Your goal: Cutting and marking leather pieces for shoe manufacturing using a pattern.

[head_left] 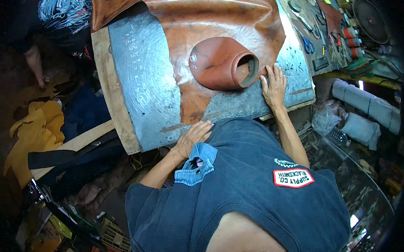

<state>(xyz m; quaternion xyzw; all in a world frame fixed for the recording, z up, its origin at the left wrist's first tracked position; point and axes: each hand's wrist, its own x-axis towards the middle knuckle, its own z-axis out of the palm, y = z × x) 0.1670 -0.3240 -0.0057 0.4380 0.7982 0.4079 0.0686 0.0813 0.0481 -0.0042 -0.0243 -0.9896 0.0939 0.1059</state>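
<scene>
A: Brown leather hide (219, 15) is spread flat over the metal-topped workbench (135, 70). A reddish-brown moulded leather piece (219, 63), domed with an open round mouth, sits on the hide just left of the right hand (273, 86).

B: Hands?

A: Both flat and holding nothing. Right hand lies palm down, fingers spread, fingertips at the hide's edge beside the mouth of the moulded piece. Left hand (192, 138) rests palm down at the near bench edge, just below the narrow tongue of hide that runs toward the person.

B: How to do it well?

A: My read: they're smoothing or pinning the hide. Keep the palms flat, press outward from the dome, and don't let the tongue bunch at the bench lip. Wrinkles show at the far end, so work those out before trusting the lay.

B: What's unclear?

A: The dark sleeveless shirt (242, 188) covers the near bench edge between the hands. Can't tell whether the left fingertips touch the hide or only the metal. The inside of the moulded piece is in shadow. Tools (317, 24) beyond the right hand are small and bent by the lens; blue-handled scissors (307, 45) are about all I can pick out. The far end of the hide is cut off at the top. Yellow scraps (37, 130) lie on the floor well left of the left hand.
</scene>
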